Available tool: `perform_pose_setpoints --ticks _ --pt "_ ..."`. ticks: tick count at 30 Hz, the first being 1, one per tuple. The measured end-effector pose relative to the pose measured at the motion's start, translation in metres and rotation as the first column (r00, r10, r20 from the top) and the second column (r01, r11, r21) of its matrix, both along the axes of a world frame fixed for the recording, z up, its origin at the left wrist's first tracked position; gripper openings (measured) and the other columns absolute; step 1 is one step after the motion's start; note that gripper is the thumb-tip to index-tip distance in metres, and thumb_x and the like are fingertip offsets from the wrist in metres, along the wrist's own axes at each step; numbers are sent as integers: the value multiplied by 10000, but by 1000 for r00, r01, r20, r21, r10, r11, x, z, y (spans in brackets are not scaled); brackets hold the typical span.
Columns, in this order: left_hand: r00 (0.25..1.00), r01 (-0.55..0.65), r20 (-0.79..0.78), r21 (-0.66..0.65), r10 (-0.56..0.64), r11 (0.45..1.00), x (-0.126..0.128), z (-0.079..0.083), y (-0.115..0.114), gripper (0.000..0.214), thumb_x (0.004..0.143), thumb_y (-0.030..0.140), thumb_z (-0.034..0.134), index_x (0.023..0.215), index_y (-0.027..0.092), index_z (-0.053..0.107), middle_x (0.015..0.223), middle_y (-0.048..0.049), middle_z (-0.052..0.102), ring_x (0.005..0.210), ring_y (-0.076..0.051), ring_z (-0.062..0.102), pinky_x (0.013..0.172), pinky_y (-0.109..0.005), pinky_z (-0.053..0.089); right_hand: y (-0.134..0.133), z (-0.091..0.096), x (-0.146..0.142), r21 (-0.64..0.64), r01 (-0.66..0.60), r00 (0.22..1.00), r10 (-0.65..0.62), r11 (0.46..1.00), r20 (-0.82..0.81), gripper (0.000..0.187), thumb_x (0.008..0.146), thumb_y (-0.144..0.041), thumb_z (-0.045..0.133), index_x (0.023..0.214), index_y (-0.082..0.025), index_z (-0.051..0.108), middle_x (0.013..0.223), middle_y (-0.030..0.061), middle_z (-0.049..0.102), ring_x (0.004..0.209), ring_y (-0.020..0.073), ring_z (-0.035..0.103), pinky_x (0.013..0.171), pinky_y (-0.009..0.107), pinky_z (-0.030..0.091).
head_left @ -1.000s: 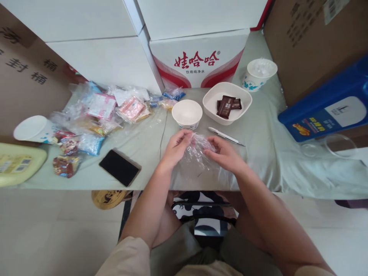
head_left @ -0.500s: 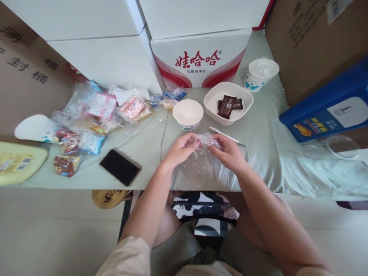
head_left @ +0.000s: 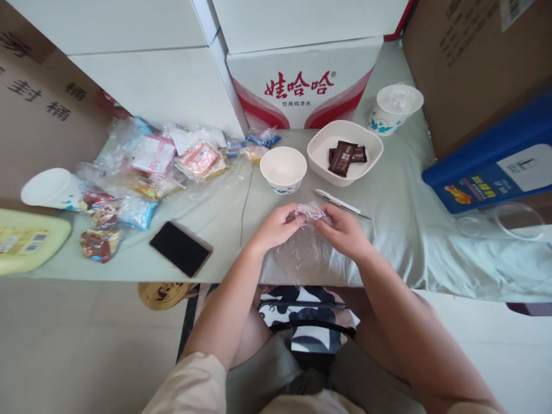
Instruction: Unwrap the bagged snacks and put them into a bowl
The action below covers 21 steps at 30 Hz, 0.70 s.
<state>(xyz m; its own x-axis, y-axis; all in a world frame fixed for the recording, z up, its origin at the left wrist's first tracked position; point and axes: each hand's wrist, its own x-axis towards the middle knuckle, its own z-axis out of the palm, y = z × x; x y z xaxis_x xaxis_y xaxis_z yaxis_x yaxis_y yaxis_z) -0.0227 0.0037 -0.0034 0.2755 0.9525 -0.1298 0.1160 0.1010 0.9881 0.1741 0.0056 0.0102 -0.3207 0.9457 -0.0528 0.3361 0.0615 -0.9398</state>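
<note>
A clear plastic bag [head_left: 295,247] hangs from both hands over the cloth near the front edge, its upper part bunched up. My left hand [head_left: 280,227] is closed on the left side of that bunch, and my right hand [head_left: 340,227] pinches the right side, fingertips almost meeting. Just beyond the hands stands a white paper cup [head_left: 283,167]. To its right, a white square bowl [head_left: 319,164] holds dark brown wrapped snack bars [head_left: 345,158]. A white pen [head_left: 342,204] lies between the bowl and my right hand.
A black phone [head_left: 180,248] lies to the left. Behind it spreads a pile of packaged snacks [head_left: 172,161] beside a tipped paper cup [head_left: 52,188]. Another cup [head_left: 388,115] stuffed with clear plastic stands at the back right. Boxes [head_left: 302,86] line the back; a blue container [head_left: 495,155] is at the right.
Both hands have drawn slightly closer together, bunching the top of the plastic bag more tightly. The whole view has shifted a little; the other objects stay in place.
</note>
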Motion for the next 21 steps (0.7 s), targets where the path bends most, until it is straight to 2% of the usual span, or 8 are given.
perform_pose_setpoints --ticks 2,5,8,10,13,15,18,21 --pt "998 -56 34 -44 58 997 -3 3 0 352 845 517 736 940 184 675 907 -59 740 813 -187 710 739 -311 582 1 0 1 -11 66 996 -66 998 -55 172 823 -376 630 891 -220 658 738 7 639 676 184 556 676 323 417" --pt "987 -130 74 -146 142 981 -9 9 0 393 816 519 767 994 197 630 688 7 673 565 -146 653 543 -261 537 3 -2 4 -47 244 958 -248 969 -142 162 787 -344 686 880 -232 614 726 -25 588 643 149 527 645 291 408" --pt "970 -168 142 -184 196 968 -16 16 -1 466 735 499 838 1019 203 616 599 48 631 478 -136 630 461 -232 507 7 -3 6 -65 343 881 -345 937 -322 300 743 -318 747 1000 -258 603 881 -21 651 721 138 585 672 275 452" --pt "945 -193 226 -192 235 962 -18 20 -2 482 696 483 863 1002 202 620 624 42 659 525 -147 675 483 -229 538 9 -4 7 -96 317 849 -327 944 -414 375 728 -314 771 1067 -265 619 942 -9 694 756 137 620 703 280 488" --pt "918 -179 313 -221 244 959 -21 27 -4 436 693 430 856 981 193 630 655 16 711 566 -159 714 526 -232 575 8 -3 6 -152 255 860 -296 955 -415 162 791 -341 719 885 -221 666 744 -11 681 639 120 597 641 275 491" --pt "907 -177 338 -236 251 955 -22 28 -4 367 696 386 843 917 178 636 653 0 723 572 -161 724 537 -225 583 7 -2 5 -161 246 856 -292 956 -427 158 831 -369 683 815 -215 657 685 -16 669 578 109 588 593 266 489" --pt "884 -205 372 -236 283 950 -24 27 -3 306 704 360 820 856 172 632 647 -7 722 596 -172 741 551 -229 597 6 1 4 -164 268 838 -314 949 -447 236 823 -430 712 934 -227 663 725 -22 713 502 96 581 500 245 465" --pt "858 -239 409 -221 312 946 -27 27 -1 268 730 350 789 861 178 632 654 -9 726 562 -168 728 534 -239 596 8 3 5 -164 309 858 -349 937 -377 360 811 -511 733 1012 -220 664 714 -18 731 400 74 499 393 224 371"
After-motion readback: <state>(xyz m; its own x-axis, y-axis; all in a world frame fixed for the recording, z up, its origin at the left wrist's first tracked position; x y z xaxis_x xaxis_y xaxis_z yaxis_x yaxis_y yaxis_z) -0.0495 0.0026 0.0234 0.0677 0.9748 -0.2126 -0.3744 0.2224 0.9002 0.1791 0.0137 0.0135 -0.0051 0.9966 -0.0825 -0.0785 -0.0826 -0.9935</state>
